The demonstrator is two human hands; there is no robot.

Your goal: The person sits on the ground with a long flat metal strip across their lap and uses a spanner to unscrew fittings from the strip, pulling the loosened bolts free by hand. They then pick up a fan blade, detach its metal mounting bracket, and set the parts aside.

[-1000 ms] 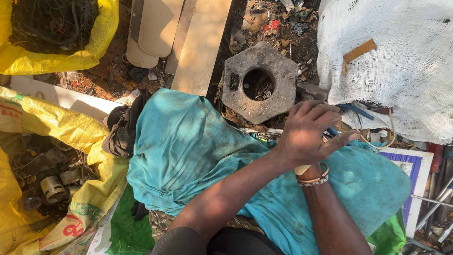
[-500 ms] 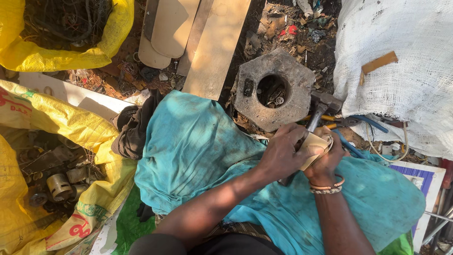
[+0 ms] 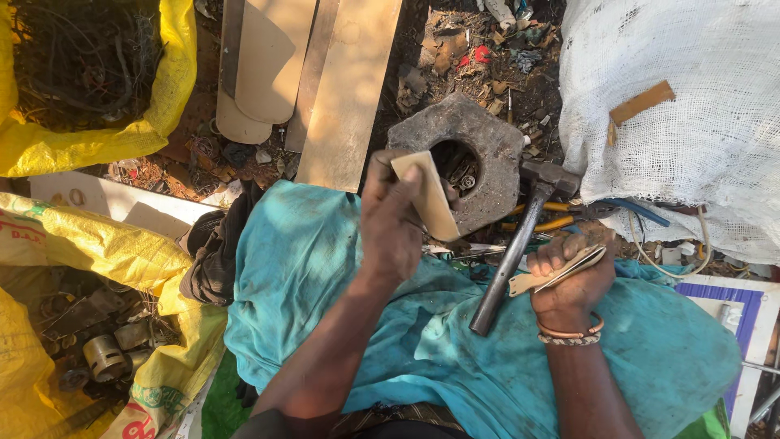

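Teal cloth (image 3: 325, 268), soft and creased, drapes over the person's lap and fills the near part of the view. Above it the left hand (image 3: 392, 223) is raised, its fingers curled shut around a flat, pale beige piece (image 3: 426, 195) with a straight edge and a smooth, matte face; the piece sticks up and right out of the grip. The right hand (image 3: 569, 272), wearing a copper bangle and a beaded band (image 3: 570, 333) at the wrist, is closed on a second thin beige strip (image 3: 561, 272), which pokes out leftward past the fingers. Between the hands a hammer (image 3: 520, 236) lies slanted, its dark round handle resting on the cloth and its blocky metal head up by the right.

To the left, a yellow woven sack (image 3: 122, 260) sags open over dull metal cylinders and scrap (image 3: 97, 349).

Just beyond the left hand sits a rough grey stone block (image 3: 479, 142), many-sided, with a round hole in its middle. Pliers with yellow and blue grips (image 3: 569, 215) lie just to its right. Farther off, smooth tan boards (image 3: 349, 89) lie on littered dirt, a white coarse-mesh sack (image 3: 691, 122) bulges at right, and another yellow sack (image 3: 106, 81) holds tangled dark wire.
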